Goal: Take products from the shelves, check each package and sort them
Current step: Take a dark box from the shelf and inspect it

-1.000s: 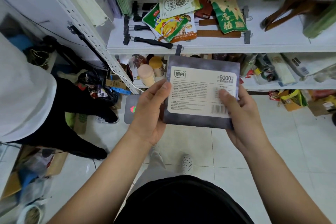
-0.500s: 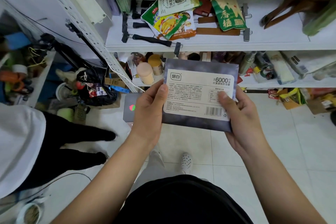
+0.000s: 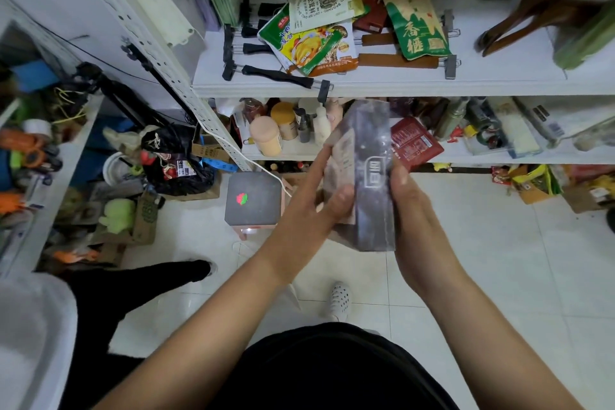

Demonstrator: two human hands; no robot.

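Observation:
A flat dark grey pouch [image 3: 371, 173] with a pale label stands almost edge-on in front of me, blurred by motion. My left hand [image 3: 314, 206] grips its left side, thumb across the lower label face. Against its right edge lies my right hand [image 3: 411, 206], fingers behind it. More snack packs [image 3: 316, 33] lie in a heap on the upper white shelf [image 3: 399, 85]. A dark red pack [image 3: 414, 143] rests on the lower shelf just behind the pouch.
Clip hangers [image 3: 273, 71] and wooden hangers [image 3: 539, 15] lie on the upper shelf. Bottles and jars [image 3: 283, 130] crowd the lower one. A grey box [image 3: 253, 198] sits on a small stool on the tiled floor. Another person's dark leg [image 3: 139, 280] stands at the left beside a cluttered rack.
The pouch has turned from label-face-on to nearly edge-on between both hands. The person at the left has stepped back, their leg now lower in view.

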